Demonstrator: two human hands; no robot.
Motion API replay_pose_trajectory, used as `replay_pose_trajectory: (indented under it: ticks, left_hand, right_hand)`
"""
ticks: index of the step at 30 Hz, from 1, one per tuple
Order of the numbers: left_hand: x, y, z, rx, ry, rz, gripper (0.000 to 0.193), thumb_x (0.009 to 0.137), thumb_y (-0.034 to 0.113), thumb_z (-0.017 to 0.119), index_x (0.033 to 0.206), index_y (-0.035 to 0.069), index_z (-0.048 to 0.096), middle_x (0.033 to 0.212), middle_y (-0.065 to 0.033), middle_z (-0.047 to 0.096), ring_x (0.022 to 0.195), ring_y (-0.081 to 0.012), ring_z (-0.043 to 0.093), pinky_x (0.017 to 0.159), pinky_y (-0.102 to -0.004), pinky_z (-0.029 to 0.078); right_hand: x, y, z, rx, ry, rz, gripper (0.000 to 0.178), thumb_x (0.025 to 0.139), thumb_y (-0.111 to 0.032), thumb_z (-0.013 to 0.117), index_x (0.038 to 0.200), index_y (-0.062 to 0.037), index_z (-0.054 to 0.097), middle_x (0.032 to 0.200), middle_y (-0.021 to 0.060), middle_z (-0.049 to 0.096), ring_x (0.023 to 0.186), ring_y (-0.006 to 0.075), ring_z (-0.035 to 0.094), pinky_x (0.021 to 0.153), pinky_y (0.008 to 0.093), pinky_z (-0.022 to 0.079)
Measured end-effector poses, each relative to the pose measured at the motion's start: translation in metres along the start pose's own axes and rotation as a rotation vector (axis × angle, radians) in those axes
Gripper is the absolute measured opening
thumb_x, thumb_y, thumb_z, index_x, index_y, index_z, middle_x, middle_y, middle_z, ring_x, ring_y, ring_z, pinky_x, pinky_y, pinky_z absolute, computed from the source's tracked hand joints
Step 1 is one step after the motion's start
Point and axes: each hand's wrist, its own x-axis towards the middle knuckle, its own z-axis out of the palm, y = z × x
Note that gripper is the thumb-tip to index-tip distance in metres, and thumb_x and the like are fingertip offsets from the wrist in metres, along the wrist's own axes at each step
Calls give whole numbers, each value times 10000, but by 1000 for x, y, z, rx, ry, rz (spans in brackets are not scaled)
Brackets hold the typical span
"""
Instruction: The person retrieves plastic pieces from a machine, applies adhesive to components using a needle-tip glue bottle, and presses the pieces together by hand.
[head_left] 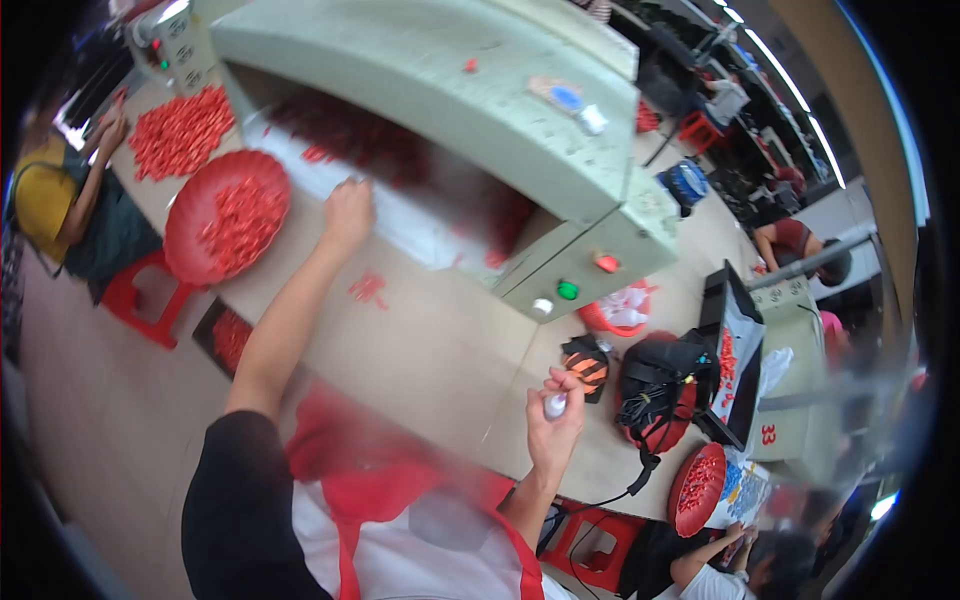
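My left hand (pixel 350 207) is closed at the front edge of a white sheet (pixel 410 235), which lies in the opening of a pale green machine (pixel 430 100). Whatever its fingers hold, if anything, is hidden. Small red pieces (pixel 317 154) are scattered on the sheet, blurred deeper inside. My right hand (pixel 550 440) grips a small white bottle (pixel 555 405) above the table, to the right. Between my arms, a few red pieces (pixel 369 288) lie on the beige tabletop (pixel 420 350). Left of my left hand stands a red bowl (pixel 183 235) with many such pieces in it.
A heap of red pieces (pixel 182 132) lies behind the bowl, near a seated person (pixel 65 200). Buttons (pixel 568 290) mark the machine's front corner. Right of my right hand are an orange-and-black striped item (pixel 586 366), a black bag (pixel 660 385) and a red basket (pixel 625 310).
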Motion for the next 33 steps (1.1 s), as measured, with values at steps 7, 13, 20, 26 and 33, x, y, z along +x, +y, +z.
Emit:
replay_pose_trajectory:
  ticks: [7,13,20,26,33]
  left_hand:
    - [-98,66,-85,-1898,-616,-309,285,841,36,518,1116,-38,511,985,-156,603,892,-215,610,741,-287,518]
    - [-145,122,-122,-2298,-1038,-552,313,839,22,520,1147,-29,490,1044,-170,572,923,-227,599,761,-281,529]
    - [-156,136,-127,-2112,-958,-464,315,832,13,529,1144,-14,498,1023,-167,579,911,-228,607,759,-273,530]
    - [-165,141,-132,-2072,-872,-375,292,828,17,538,1118,-5,512,1001,-156,590,904,-233,611,756,-278,527]
    - [-168,140,-134,-2054,-868,-376,278,827,13,538,1103,-6,516,995,-148,592,899,-232,613,750,-284,526]
  right_hand:
    - [1,-1,-14,-58,-142,-17,337,720,81,565,995,-32,405,890,62,502,773,132,561,699,240,442]
    - [4,-63,-19,578,-28,106,337,722,-37,636,999,10,450,894,85,550,779,154,577,679,225,448]
    - [-16,-72,-20,211,153,-380,336,627,-91,666,920,16,542,728,102,583,546,163,560,512,233,439]
    - [-21,-81,-23,50,89,-553,314,581,-45,607,883,11,542,616,93,574,480,171,551,490,234,443]
    - [-21,-81,-21,1,134,-554,297,574,-37,609,862,9,555,670,109,612,508,190,583,525,246,465]
